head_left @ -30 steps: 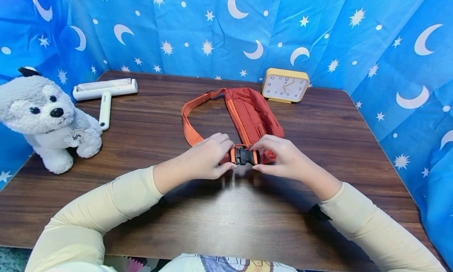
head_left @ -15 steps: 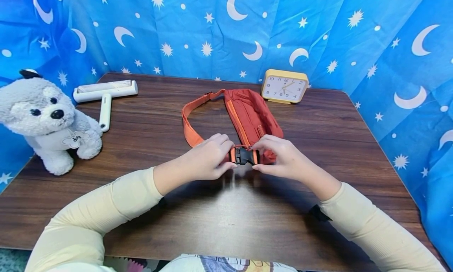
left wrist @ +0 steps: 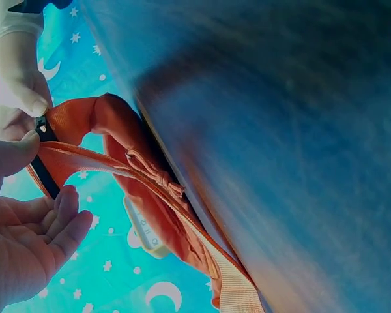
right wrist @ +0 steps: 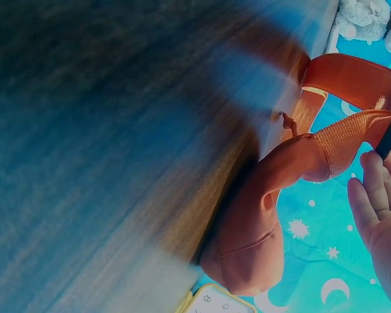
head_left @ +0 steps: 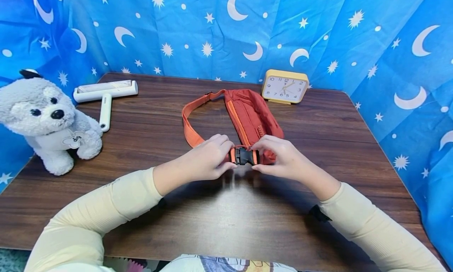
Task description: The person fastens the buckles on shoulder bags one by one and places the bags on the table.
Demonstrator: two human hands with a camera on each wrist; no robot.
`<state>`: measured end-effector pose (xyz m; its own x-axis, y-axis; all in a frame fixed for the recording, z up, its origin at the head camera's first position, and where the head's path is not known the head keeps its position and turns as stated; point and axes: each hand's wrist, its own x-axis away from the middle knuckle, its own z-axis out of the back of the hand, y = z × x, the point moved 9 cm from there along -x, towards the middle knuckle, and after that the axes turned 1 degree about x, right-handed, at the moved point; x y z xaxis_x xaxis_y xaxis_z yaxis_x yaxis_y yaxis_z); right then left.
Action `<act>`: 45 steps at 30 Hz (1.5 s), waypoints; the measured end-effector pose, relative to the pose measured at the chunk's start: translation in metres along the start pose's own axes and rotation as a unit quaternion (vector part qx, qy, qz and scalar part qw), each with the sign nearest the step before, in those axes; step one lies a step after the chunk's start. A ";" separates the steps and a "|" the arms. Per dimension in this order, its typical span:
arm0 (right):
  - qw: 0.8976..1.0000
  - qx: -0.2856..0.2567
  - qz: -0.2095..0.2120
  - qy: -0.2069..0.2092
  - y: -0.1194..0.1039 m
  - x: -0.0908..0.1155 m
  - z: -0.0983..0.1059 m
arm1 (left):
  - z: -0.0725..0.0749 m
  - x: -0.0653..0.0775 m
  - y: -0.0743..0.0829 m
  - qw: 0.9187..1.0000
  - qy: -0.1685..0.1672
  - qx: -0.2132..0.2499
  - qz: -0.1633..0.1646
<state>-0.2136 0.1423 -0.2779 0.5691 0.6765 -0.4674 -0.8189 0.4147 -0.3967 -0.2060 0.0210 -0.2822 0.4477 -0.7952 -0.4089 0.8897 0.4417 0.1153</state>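
A black side-release buckle (head_left: 244, 156) spans the space between my two hands in the head view, its halves together. My left hand (head_left: 209, 158) pinches its left end between thumb and fingers. From the other side my right hand (head_left: 283, 156) pinches the right end. The buckle belongs to a rust-red waist bag (head_left: 249, 114) lying just behind it on the table. An orange strap (head_left: 191, 132) loops from the bag round to the left hand. In the left wrist view, the webbing (left wrist: 98, 158) runs out from the buckle's bar; the right wrist view shows the bag's end (right wrist: 247, 261) sagging near the tabletop.
A yellow alarm clock (head_left: 285, 86) stands behind the bag to the right. On the left are a grey-and-white plush dog (head_left: 49, 118) and a white lint roller (head_left: 105, 102). A blue star-and-moon curtain (head_left: 212, 32) surrounds the brown table (head_left: 148, 118).
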 end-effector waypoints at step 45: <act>1.000 0.011 0.002 0.009 -0.002 -0.001 -0.002 | 0.001 -0.001 0.002 1.000 0.000 0.006 -0.006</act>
<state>-0.2123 0.1389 -0.2780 0.5662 0.6677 -0.4833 -0.8230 0.4249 -0.3771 -0.2048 0.0219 -0.2809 0.4363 -0.8008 -0.4103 0.8964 0.4263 0.1211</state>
